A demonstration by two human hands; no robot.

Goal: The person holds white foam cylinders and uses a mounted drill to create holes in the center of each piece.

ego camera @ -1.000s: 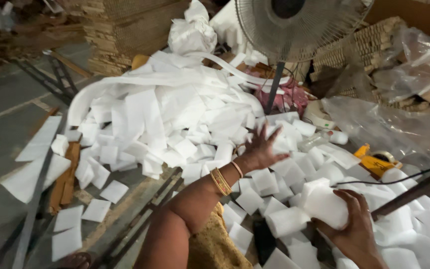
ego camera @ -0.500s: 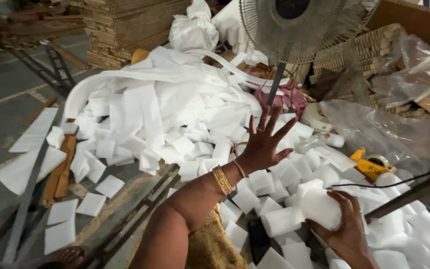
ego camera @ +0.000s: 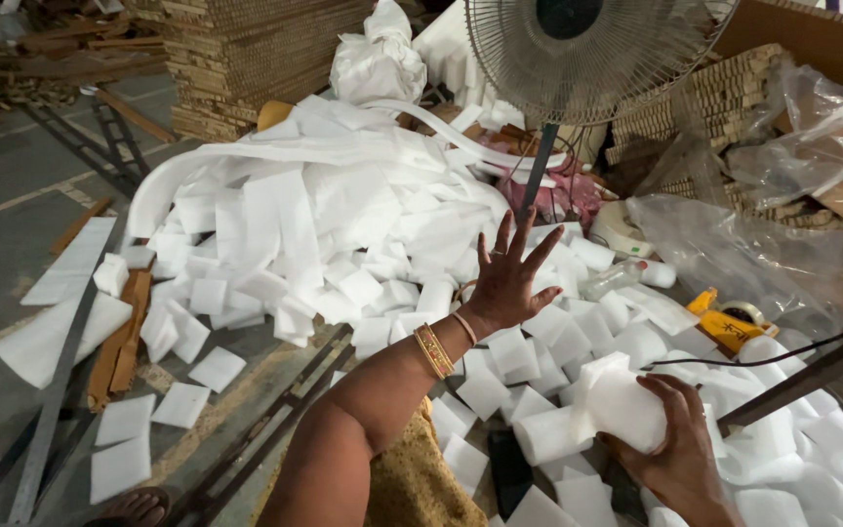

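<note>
My left hand (ego camera: 506,275) is raised over a big heap of white foam sheets and squares (ego camera: 324,224), fingers spread wide, holding nothing. Gold bangles circle its wrist. My right hand (ego camera: 677,444) at the lower right grips a rolled bundle of white foam (ego camera: 609,410). More foam rolls and squares (ego camera: 578,332) lie all around both hands.
A standing fan (ego camera: 587,54) rises behind the heap on a dark pole. Stacks of corrugated cardboard (ego camera: 246,49) stand at the back. Clear plastic bags (ego camera: 782,205) and a yellow tape dispenser (ego camera: 729,322) lie at the right. Metal bars (ego camera: 60,381) and foam squares lie on the grey floor at left.
My left hand has lifted off the foam heap and spread its fingers wider. My right hand keeps its hold on the foam roll.
</note>
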